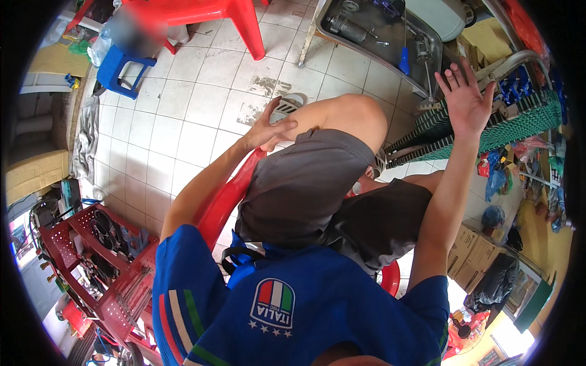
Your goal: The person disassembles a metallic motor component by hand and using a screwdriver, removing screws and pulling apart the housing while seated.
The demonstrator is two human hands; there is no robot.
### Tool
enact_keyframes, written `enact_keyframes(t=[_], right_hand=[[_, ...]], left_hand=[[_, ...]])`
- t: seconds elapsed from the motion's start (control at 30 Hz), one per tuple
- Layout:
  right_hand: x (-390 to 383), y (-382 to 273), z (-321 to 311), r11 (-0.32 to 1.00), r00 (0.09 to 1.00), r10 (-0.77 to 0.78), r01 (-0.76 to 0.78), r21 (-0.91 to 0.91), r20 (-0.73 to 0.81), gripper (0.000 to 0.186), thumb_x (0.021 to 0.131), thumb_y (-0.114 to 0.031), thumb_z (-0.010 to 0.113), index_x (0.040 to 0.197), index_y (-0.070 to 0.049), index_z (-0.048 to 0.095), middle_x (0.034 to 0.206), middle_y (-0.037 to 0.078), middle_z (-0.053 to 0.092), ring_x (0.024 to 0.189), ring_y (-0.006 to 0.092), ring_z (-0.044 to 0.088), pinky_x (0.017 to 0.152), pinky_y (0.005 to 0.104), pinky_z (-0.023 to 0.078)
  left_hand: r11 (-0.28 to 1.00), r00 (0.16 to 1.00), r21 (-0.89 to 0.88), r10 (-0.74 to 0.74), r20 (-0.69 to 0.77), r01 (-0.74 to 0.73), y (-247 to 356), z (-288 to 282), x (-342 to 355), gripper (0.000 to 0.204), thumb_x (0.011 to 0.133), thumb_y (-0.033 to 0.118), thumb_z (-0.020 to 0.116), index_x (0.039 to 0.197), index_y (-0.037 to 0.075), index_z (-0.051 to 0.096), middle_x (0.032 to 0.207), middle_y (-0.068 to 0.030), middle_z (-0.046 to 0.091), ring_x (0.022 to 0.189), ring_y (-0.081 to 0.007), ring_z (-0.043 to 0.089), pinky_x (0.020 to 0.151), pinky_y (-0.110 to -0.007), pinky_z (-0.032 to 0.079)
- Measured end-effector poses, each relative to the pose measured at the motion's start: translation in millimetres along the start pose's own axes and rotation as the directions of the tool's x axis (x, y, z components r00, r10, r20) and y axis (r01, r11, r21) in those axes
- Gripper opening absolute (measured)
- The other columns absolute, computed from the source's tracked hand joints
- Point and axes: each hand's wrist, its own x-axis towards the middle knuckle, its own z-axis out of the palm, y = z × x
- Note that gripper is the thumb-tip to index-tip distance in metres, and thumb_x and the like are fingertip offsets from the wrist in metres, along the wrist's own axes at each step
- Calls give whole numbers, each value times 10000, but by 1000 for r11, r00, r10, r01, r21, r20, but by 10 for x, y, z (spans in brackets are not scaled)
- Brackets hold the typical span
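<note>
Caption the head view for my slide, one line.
Open, empty left hand near a bent leg; open, empty right hand held up near a green woven panel.

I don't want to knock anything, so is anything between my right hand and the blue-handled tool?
Yes, in this view: a metal tool lies on the tray between your right hand and the blue-handled tool. How high the hand is above it, I can't tell.

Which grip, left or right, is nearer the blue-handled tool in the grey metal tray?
Right. The right grip is open, just right of the tool in the picture; the left grip is much farther left, by the bare leg.
</note>
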Motion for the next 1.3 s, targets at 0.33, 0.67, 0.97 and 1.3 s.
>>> enact_keyframes(t=[0.33,0.67,0.97,1.3], right_hand=[[-1,-11,0,1000,999,-9,7,-29,-50,835,1018,-619,262,1438,95,360,1247,214,513,1171,339,486,1180,569,249],[-10,-25,18,999,999,-15,14,-30,-46,841,1018,-623,254,1435,99,360,1215,209,520,1176,340,478,1186,573,243],[-22,-21,-35,999,996,-27,23,-44,-89,838,1016,-619,280,1440,101,345,1216,207,509,1170,342,481,1183,573,249],[-37,-27,-26,999,996,-30,27,-39,-81,823,1018,-608,302,1433,101,352,1214,214,522,1163,343,493,1181,570,252]], left_hand=[[961,998,272,-26,-54,40,-777,-198,-63,1166,717,439,863,1545,-14,179,1565,-249,281,1485,-346,231,1197,-444,254],[994,992,22,-105,-73,107,-172,8,-186,1198,724,467,860,1552,-17,143,1576,-262,239,1500,-349,175,1207,-454,215],[996,995,-54,-79,-59,76,82,97,-156,1147,758,491,819,1556,-1,158,1574,-262,248,1500,-339,184,1211,-449,197],[994,996,106,46,-77,-38,-496,-101,-12,1123,766,415,834,1557,3,150,1579,-264,235,1503,-334,176,1212,-439,200]])
